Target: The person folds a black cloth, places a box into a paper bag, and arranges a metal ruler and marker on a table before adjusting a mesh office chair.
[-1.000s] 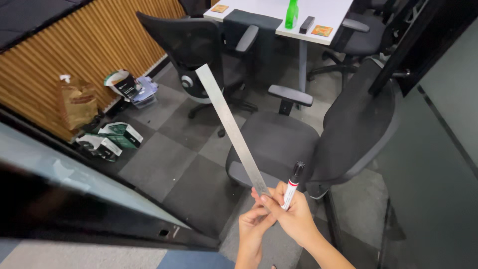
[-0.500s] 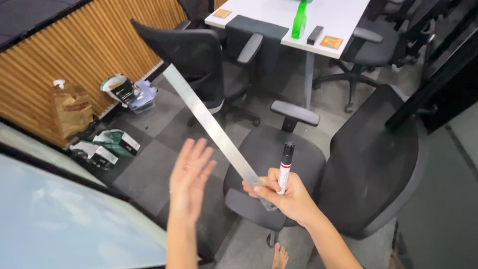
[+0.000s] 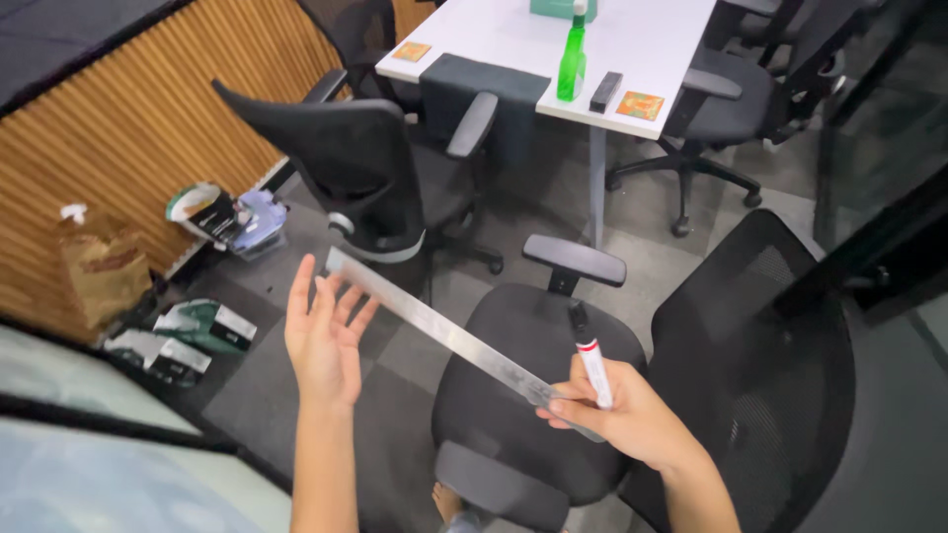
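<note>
The right hand (image 3: 617,419) is clenched around two things at once: the near end of a long flat steel ruler (image 3: 444,336) and a white marker with a black cap and a red band (image 3: 591,357). Its fingers (image 3: 568,410) curl tight over the ruler's end, while the marker stands nearly upright out of the fist, cap uppermost.

The ruler runs up and to the left from that fist, tilted only a little off level, above the seat of the nearest black mesh office chair (image 3: 553,395). Its far end lies at the fingertips of the left hand (image 3: 321,336). That hand is released, palm up and toward the ruler, fingers (image 3: 299,291) spread wide and straight; they hold nothing, and whether the tips touch the steel edge or sit just behind it I cannot tell.

Below the hands is grey carpet-tile floor (image 3: 296,395), open between the near chair and a second black office chair (image 3: 365,168) beyond the ruler's far end. A white desk (image 3: 642,49) stands further back, carrying a green spray bottle (image 3: 571,59). To the left, along a slatted wooden wall (image 3: 148,128), a brown paper bag (image 3: 99,271) and some small boxes (image 3: 188,331) crowd the floor.
</note>
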